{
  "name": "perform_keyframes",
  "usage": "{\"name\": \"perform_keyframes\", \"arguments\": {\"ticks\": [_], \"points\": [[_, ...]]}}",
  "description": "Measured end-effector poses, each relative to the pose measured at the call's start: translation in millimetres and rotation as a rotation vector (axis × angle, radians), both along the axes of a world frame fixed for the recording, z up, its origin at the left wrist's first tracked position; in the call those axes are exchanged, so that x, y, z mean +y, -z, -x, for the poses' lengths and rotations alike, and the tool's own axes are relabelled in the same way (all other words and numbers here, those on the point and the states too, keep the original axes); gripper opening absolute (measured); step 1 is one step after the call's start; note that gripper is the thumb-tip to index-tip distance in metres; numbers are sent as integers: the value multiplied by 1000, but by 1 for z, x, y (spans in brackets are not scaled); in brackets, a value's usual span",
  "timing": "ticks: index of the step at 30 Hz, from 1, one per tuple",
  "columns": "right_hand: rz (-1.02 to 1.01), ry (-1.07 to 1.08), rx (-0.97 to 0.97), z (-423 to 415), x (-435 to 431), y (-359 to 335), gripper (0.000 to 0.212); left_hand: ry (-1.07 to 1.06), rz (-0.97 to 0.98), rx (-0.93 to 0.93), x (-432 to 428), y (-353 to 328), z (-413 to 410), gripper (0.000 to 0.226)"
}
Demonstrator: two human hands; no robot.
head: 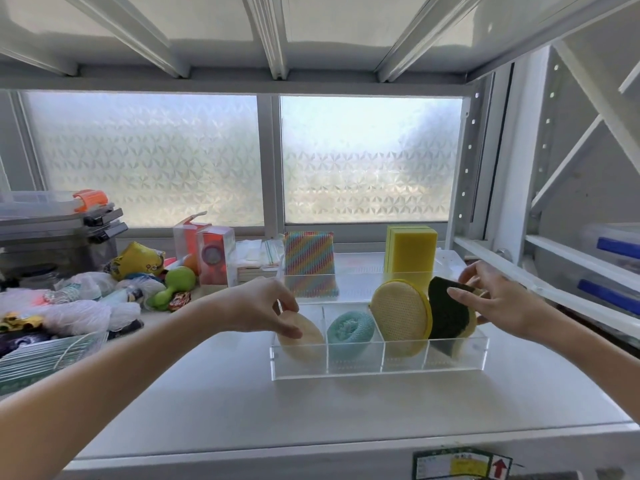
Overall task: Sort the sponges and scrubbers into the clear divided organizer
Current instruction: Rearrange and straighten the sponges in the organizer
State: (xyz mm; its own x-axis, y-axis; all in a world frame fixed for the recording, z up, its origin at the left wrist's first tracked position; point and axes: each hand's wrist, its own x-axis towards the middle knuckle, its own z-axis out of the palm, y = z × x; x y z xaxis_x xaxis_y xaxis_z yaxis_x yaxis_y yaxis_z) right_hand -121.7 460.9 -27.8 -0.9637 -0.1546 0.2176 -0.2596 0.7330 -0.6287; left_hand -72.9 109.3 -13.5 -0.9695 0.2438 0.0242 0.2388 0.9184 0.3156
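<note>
The clear divided organizer stands on the white shelf, with two rows of compartments. In the front row, my left hand pinches a beige round sponge in the leftmost compartment. Beside it sits a teal mesh scrubber, then a yellow round mesh sponge standing on edge. My right hand grips a dark green and yellow scouring sponge in the rightmost compartment. In the back row stand a rainbow striped scrubber and a yellow block sponge.
A pile of toys, plastic bags and small boxes crowds the shelf's left side, with a wire basket at the near left. A frosted window is behind. Shelf uprights and storage bins stand to the right.
</note>
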Motion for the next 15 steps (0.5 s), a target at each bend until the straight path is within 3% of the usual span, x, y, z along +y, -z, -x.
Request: {"name": "perform_keyframes", "arguments": {"ticks": [15], "points": [[13,-1,38,-16,0,2,35,-22,-13,58,-3,10,-7,58]]}}
